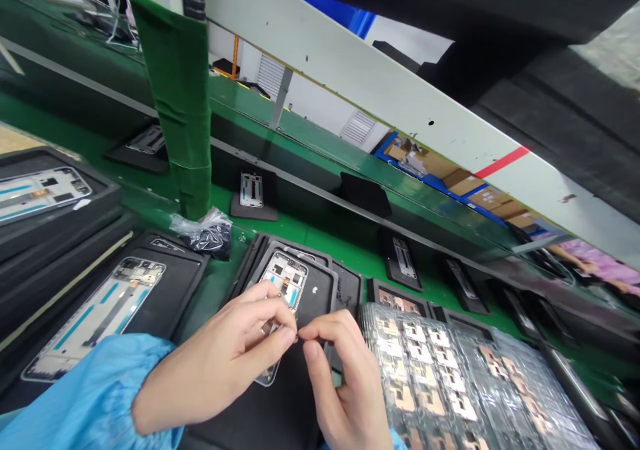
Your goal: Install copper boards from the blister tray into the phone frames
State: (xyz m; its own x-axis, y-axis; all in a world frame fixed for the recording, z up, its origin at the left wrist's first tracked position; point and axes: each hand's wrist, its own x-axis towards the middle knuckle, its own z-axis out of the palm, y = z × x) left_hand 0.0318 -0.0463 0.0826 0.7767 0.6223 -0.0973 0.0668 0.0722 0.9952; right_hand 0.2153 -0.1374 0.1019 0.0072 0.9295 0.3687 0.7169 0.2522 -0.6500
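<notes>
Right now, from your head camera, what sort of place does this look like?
Probably a phone assembly line in an electronics factory: a green workbench with black trays holding phone frames, a clear tray of small copper-and-white parts, and a blue smock sleeve.

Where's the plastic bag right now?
In the head view, the plastic bag lies on the green bench, below the green-wrapped post, left of the black tray.

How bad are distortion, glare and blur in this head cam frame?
Head view: strong wide-angle tilt, with the white panel slanting across the frame and stretching toward the corners; glare streaks the plastic-wrapped tray of parts; the left hand and right hand look fairly sharp, with no heavy motion blur; lighting is bright and even.
</notes>
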